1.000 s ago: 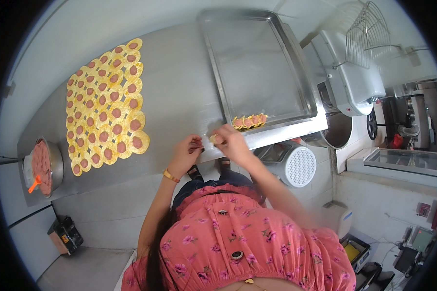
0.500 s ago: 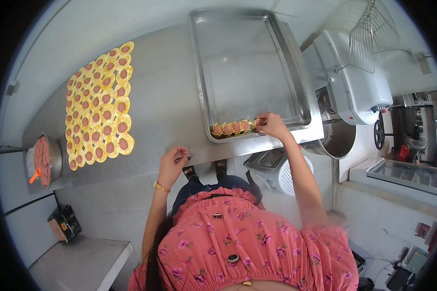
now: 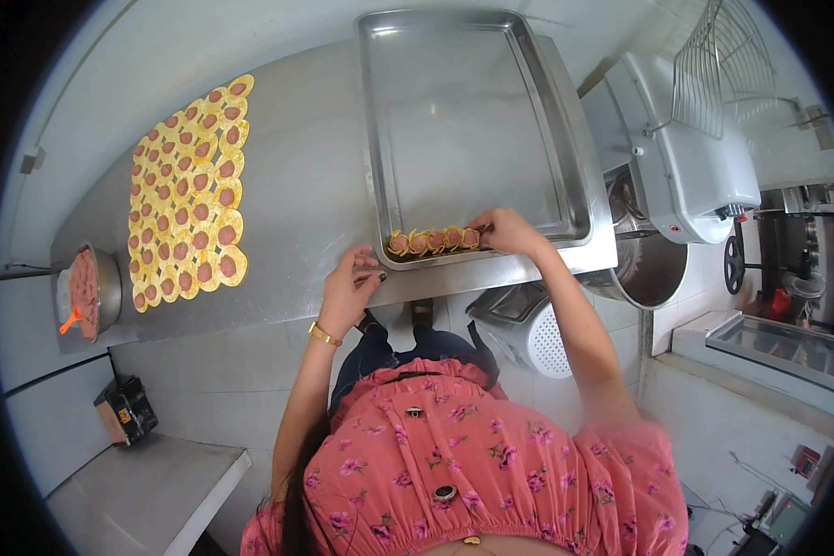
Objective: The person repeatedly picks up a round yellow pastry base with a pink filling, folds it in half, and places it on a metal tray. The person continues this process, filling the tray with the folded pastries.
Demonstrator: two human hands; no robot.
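A short row of filled yellow-wrapped dumplings (image 3: pixel 432 241) with pinkish tops stands along the near edge of the large metal tray (image 3: pixel 372 139). At the row's right end my right hand (image 3: pixel 507 232) has its fingers closed on the last dumpling (image 3: pixel 470 238), which they partly cover. My left hand (image 3: pixel 347 285) is beside the tray's near left corner, thumb and fingers apart, holding nothing. On the left of the steel table (image 3: pixel 296 167) lie overlapping round yellow wrappers (image 3: pixel 230 269), each with a lump of pink filling.
At the table's left end stands a metal bowl (image 3: pixel 109 292) of pink filling with an orange-handled utensil (image 3: pixel 69 321). Right of the table are a white machine (image 3: pixel 681 176) with a wire guard (image 3: pixel 727 65) and a large metal bowl (image 3: pixel 653 269). A white perforated container (image 3: pixel 548 350) stands below.
My left hand has moved away from my body and rightward, nearer the tray's corner, with its fingers spreading. My right hand stays at the row's right end. The whole view has shifted slightly.
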